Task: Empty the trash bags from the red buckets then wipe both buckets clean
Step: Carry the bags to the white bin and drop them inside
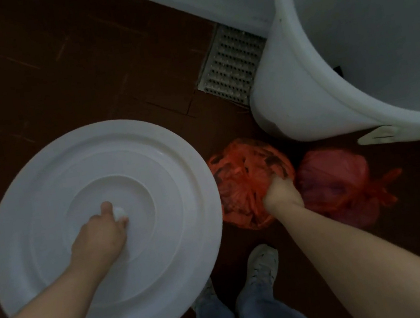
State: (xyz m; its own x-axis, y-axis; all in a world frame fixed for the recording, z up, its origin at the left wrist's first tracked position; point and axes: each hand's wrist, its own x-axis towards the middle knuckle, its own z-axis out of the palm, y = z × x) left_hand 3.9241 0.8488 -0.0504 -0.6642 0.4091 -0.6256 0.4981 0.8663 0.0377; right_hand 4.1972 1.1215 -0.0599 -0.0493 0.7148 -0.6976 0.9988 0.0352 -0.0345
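My left hand (pixel 100 233) grips the small knob at the centre of a big round white lid (pixel 164 261), held out flat at the lower left. My right hand (pixel 282 193) grips the gathered top of an orange trash bag (pixel 238 176) full of scraps, low over the dark floor. A second, redder tied trash bag (pixel 335 183) lies on the floor just right of it. No red bucket is in view.
A large white open bin (pixel 300 96) stands at the upper right, close behind the bags. A metal floor drain grate (pixel 230 66) sits beside it against a pale wall. My shoes (pixel 260 263) and jeans are at the bottom centre on dark brown floor tiles.
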